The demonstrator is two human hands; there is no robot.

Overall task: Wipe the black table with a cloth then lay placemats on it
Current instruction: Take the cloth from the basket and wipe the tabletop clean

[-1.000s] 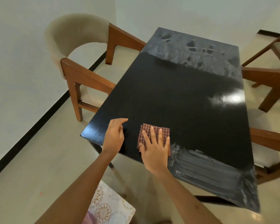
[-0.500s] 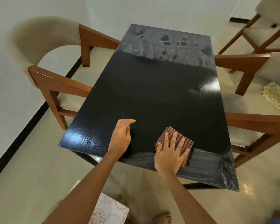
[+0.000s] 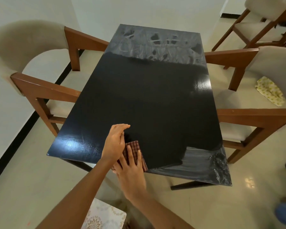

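Note:
The black table (image 3: 155,100) fills the middle of the view, with dusty grey smears along its far end and at its near right corner. A small red-checked cloth (image 3: 134,147) lies at the table's near edge. My right hand (image 3: 130,169) presses flat on the cloth with straight fingers. My left hand (image 3: 114,142) rests on the table just left of the cloth, fingers together and loosely bent, holding nothing. A floral placemat (image 3: 104,215) shows at the bottom, below my left forearm.
A beige armchair with wooden arms (image 3: 40,90) stands against the table's left side. Another (image 3: 254,116) stands at the right, with a yellow-patterned cloth (image 3: 269,90) on its seat. A third chair (image 3: 261,25) is at the far right.
My right hand has slid the cloth leftward along the near edge until it sits beside my left hand. A wiped dark strip now reaches further toward the right corner.

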